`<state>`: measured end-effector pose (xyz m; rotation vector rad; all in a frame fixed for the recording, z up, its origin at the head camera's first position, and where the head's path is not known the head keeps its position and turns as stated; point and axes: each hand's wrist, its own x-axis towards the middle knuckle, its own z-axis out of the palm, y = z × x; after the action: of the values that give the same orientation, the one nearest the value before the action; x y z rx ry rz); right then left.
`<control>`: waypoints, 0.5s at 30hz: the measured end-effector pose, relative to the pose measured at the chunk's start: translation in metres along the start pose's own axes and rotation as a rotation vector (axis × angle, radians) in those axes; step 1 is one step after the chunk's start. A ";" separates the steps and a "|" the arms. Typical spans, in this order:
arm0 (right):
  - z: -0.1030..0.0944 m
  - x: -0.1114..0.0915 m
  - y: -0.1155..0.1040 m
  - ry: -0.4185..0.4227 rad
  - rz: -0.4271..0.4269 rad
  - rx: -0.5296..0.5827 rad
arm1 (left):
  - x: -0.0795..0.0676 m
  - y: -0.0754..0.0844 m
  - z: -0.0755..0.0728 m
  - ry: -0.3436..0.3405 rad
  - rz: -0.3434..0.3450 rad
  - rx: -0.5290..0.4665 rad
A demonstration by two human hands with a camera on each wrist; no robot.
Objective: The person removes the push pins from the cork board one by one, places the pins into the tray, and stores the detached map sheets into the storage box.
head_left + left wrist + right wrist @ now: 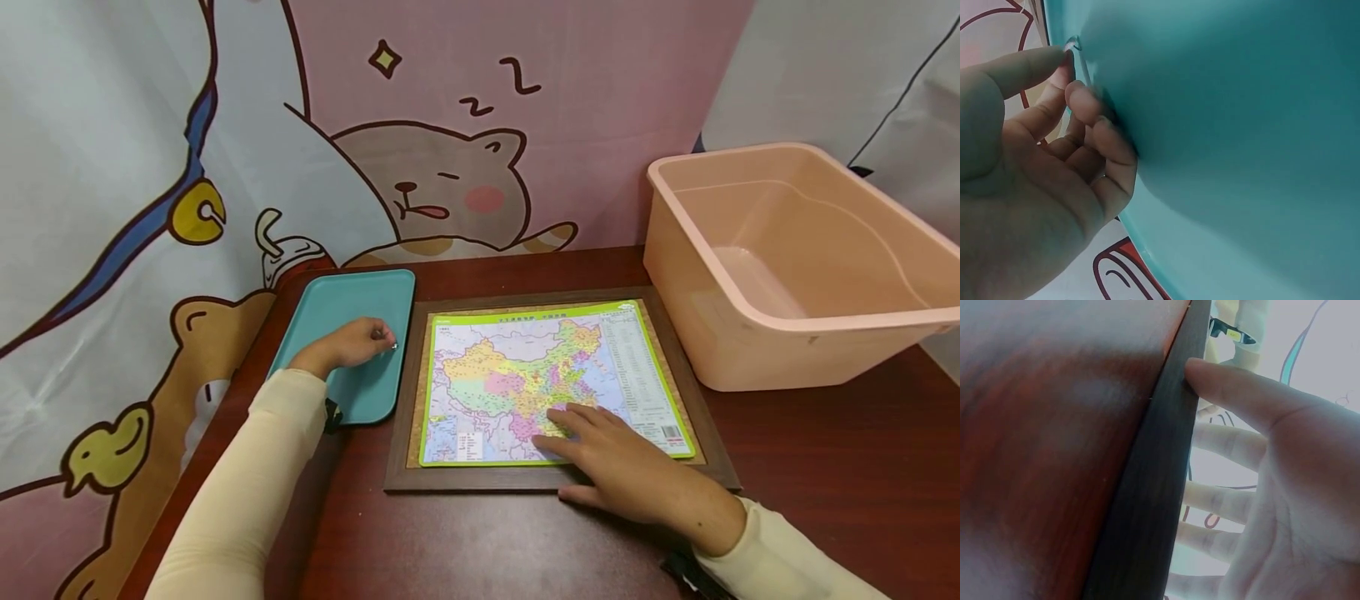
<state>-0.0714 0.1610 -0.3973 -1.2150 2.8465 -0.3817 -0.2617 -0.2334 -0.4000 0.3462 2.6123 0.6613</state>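
A map with a green border lies on a cork board in a brown wooden frame. Over the right part of the teal tray, my left hand pinches a small shiny pin between thumb and forefinger; its exact shape is too small to tell. The other fingers of that hand curl loosely near the tray surface. My right hand rests spread on the map's lower right part, its thumb touching the frame's front edge.
A large pink plastic tub stands at the right, close to the frame's corner. The dark reddish wooden table meets a cartoon-printed cloth at the back and left. A dark cable hangs at the upper right.
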 end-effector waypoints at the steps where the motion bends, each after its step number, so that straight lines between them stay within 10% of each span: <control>1: 0.000 0.000 0.000 0.001 0.000 0.000 | 0.000 0.000 0.000 0.001 -0.004 -0.008; 15: 0.001 0.000 0.000 0.010 -0.005 -0.011 | -0.019 0.022 -0.003 0.206 0.087 -0.079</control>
<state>-0.0716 0.1605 -0.3978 -1.2256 2.8584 -0.3747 -0.2434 -0.2221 -0.3805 0.3869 2.7680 0.8690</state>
